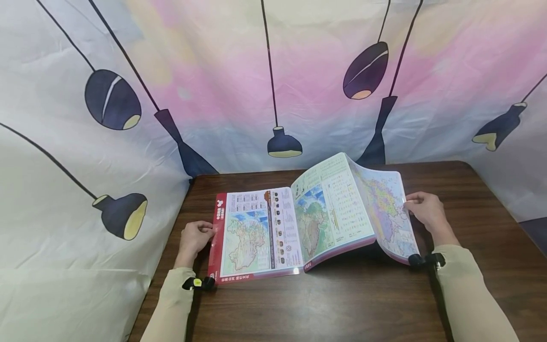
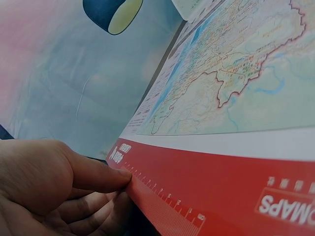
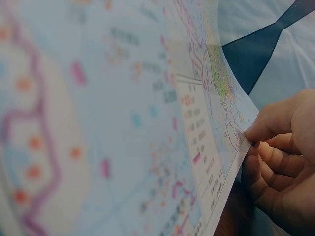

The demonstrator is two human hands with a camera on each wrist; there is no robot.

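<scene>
Left hand (image 1: pixel 194 237) pins the glossy red-bordered map atlas (image 1: pixel 260 232) at 9 o'clock on the bench; right hand (image 1: pixel 427 211) pinches the lifted page (image 1: pixel 386 209). I'd turn it slowly, avoiding creases.

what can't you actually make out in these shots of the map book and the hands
- Print on the map book: too small to read in the head view.
- Table under the lifted page: hidden in its shadow, head view.
- Near map in the right wrist view: blurred, too close.
- Left hand: lower fingers cut off by the frame edge, left wrist view.
- Right hand: lower fingers behind the page edge, dim.
</scene>
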